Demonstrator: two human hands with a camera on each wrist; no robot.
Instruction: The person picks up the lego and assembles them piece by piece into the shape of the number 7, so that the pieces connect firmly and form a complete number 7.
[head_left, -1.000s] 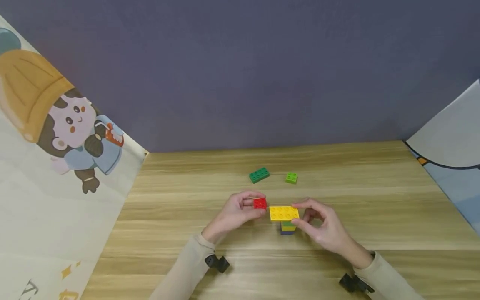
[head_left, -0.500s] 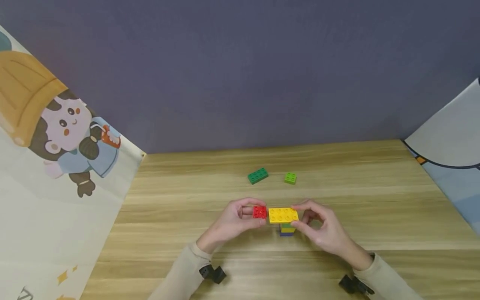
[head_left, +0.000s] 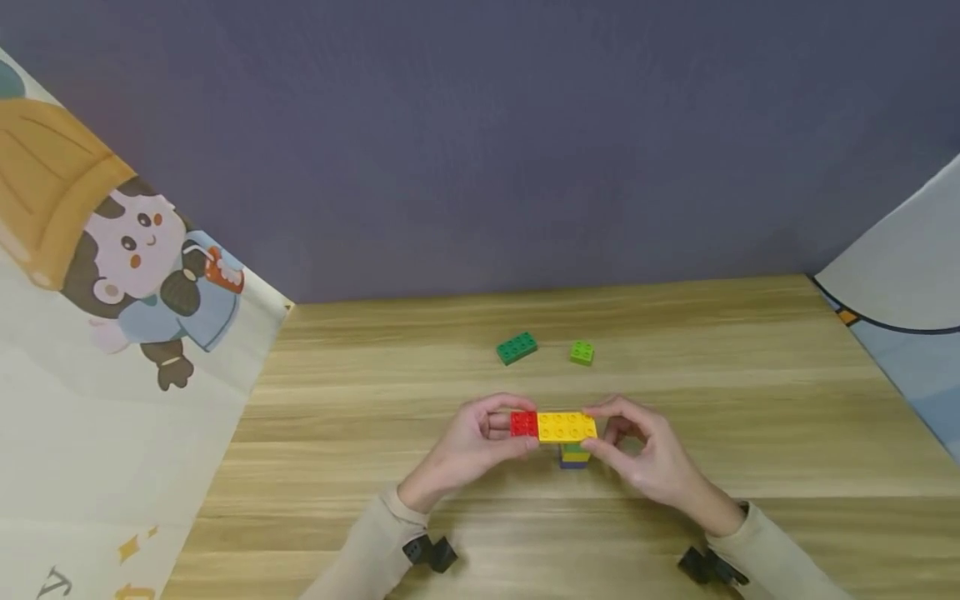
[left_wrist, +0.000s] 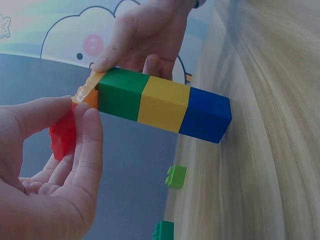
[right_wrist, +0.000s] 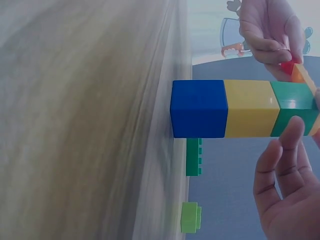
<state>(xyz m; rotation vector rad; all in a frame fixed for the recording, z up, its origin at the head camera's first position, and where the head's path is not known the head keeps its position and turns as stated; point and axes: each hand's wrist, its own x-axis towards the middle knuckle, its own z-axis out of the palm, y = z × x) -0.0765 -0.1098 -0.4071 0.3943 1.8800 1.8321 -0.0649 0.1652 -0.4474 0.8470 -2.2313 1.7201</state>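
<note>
Between thumb and fingers my left hand [head_left: 472, 435] pinches a small red building brick [head_left: 523, 424]. Its right side meets the left end of a flat yellow brick [head_left: 567, 427] with two rows of studs. My right hand [head_left: 647, 454] grips that yellow brick at its right end, thumb on the near edge and a finger on the far one. Beneath the yellow brick stands an upright tower: a green block [left_wrist: 122, 94] on top, a yellow block [left_wrist: 163, 103] in the middle and a blue block [left_wrist: 206, 115] at the bottom, on the table.
Behind the hands, a dark green brick [head_left: 517, 348] and a small light green brick [head_left: 582, 352] lie on the wood-grain table [head_left: 360, 358]. A dark blue-grey panel [head_left: 540, 150] rises along the back edge. Printed cartoon sheets flank the table.
My left hand has brought the red brick right and level with the yellow brick, closing the small gap between them. My right hand keeps its grip, almost unmoved.
</note>
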